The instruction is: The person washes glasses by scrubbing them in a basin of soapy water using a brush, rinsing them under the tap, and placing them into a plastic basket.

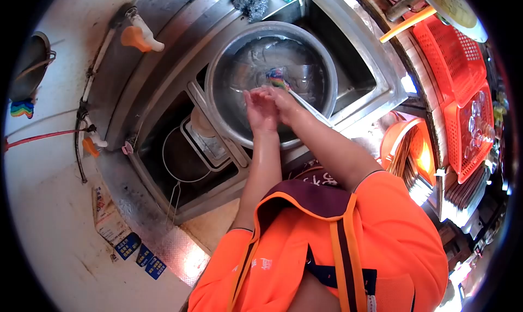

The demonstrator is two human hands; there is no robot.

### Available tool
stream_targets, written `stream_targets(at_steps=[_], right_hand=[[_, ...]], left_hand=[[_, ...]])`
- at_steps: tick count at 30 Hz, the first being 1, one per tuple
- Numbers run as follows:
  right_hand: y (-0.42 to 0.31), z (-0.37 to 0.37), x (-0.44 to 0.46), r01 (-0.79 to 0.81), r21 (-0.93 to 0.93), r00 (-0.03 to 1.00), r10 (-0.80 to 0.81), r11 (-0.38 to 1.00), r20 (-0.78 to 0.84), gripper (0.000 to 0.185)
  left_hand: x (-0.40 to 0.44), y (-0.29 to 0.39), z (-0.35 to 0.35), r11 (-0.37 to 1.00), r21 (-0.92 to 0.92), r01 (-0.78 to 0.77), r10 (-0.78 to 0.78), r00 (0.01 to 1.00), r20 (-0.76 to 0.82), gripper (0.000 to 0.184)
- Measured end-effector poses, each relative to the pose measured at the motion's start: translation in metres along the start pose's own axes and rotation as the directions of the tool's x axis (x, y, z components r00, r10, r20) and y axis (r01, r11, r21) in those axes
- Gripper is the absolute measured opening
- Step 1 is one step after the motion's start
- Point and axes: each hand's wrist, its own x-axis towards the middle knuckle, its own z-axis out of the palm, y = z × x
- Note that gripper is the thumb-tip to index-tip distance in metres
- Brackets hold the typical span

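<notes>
A large round metal basin (328, 67) of clear water rests across the sink. My left hand (261, 111) is over the basin's near part, palm turned up and thumb held away. Against it lies my right hand (282, 100), its fingers loosely curved over the left fingers. Both look wet, and I see nothing held between them. Just beyond the fingertips is a small rainbow-coloured sponge or cloth (278, 76). Clear shapes show in the water, but I cannot make out what they are.
The left sink compartment holds a white-rimmed square container (206, 140) and a wire hoop (164, 151). Orange-handled taps (136, 38) project from the left wall. A steel scourer (251, 4) lies behind the basin. Red baskets (453, 58) and an orange bucket (419, 140) stand at right.
</notes>
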Motion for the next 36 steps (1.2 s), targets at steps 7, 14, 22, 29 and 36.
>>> stream_targets(at_steps=[7,14,22,29,36], right_hand=[[-0.012,0.047,-0.009,0.166,0.118,0.957,-0.189,0.979,0.221,0.035],[-0.041,0.079,-0.015,0.302,-0.166,0.953,-0.292,0.939,0.080,0.056],[-0.016,0.090,0.011,0.558,-0.269,0.805,-0.591,0.785,-0.057,0.061],[-0.047,0.044,-0.055,0.314,-0.739,0.948,-0.155,0.596,0.277,0.036],[-0.096,-0.056,-0.116,0.405,-0.850,0.768,-0.379,-0.338,0.517,0.026]], left_hand=[[0.022,0.020,0.062,0.977,0.209,-0.031,-0.055,0.918,0.393,0.032],[-0.012,-0.021,0.137,0.363,0.927,-0.094,0.302,0.953,-0.021,0.057],[-0.029,-0.013,0.119,0.330,0.887,-0.323,0.010,0.941,0.339,0.062],[0.008,0.044,0.053,-0.117,0.974,-0.195,0.122,0.970,0.209,0.047],[0.018,0.007,0.063,-0.741,0.447,-0.501,-0.371,0.860,0.349,0.063]])
